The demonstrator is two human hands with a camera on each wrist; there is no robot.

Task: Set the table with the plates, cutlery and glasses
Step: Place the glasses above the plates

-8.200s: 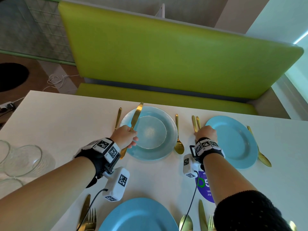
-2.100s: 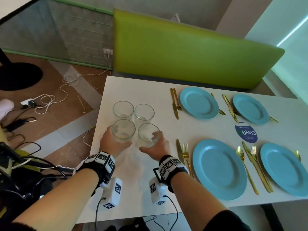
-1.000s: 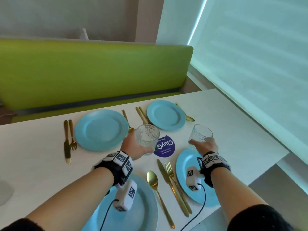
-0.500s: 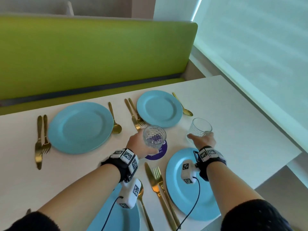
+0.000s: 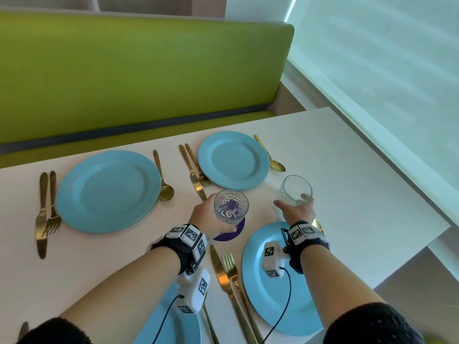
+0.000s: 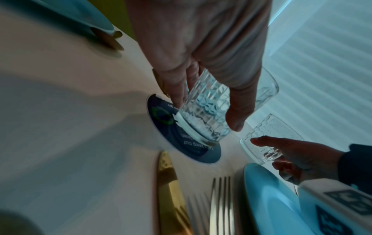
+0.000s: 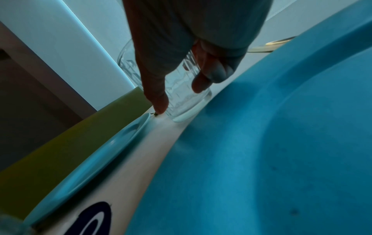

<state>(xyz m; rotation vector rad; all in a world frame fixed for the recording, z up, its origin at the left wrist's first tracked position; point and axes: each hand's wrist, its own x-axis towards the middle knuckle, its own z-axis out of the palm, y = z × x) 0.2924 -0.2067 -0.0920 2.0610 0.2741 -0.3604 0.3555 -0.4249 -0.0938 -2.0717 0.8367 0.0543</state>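
My left hand [image 5: 207, 217] grips a cut-pattern glass [image 5: 231, 206] [image 6: 205, 111] tilted just above a purple round coaster [image 5: 229, 233] [image 6: 177, 138] in the table's middle. My right hand [image 5: 295, 211] holds a second glass [image 5: 294, 191] [image 7: 181, 95] with its base on the white table, just beyond the near right blue plate [image 5: 270, 289] [image 7: 281, 143]. Two more blue plates, far left [image 5: 108, 191] and far right [image 5: 233, 160], lie near the bench. Gold knives, forks and spoons flank the plates, such as the knife [image 5: 223, 281] and fork [image 5: 233, 276] near me.
A green bench [image 5: 124, 70] runs along the table's far side. A window blind [image 5: 385, 83] fills the right. A fourth blue plate [image 5: 173, 324] lies under my left forearm. The table edge [image 5: 409, 256] is close on the right. Cables hang from both wrist units.
Both hands carried glasses from the left end of the table to the right place settings. In the last half second both glasses came lower; the right one now stands on the table.
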